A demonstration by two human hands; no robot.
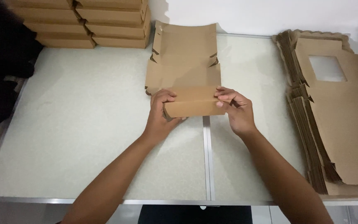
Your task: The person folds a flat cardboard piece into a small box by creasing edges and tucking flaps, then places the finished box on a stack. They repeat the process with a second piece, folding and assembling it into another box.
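1. Hands grasp one brown cardboard box blank (185,66): left hand (161,113) pinches its folded near flap's left end, right hand (237,108) the right end.
2. Blank lies on the white surface (79,124), beside the stack of flat blanks (332,116).

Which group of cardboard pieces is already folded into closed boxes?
The stacked boxes at the table's far-left corner; the pile of flat blanks on the right lies unfolded, its top sheet showing a window cutout.

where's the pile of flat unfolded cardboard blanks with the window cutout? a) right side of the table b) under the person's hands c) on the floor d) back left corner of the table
a: the pile of flat cardboard blanks, its top sheet showing a square window cutout, lies along the right side of the table, while the back left holds stacked folded boxes.
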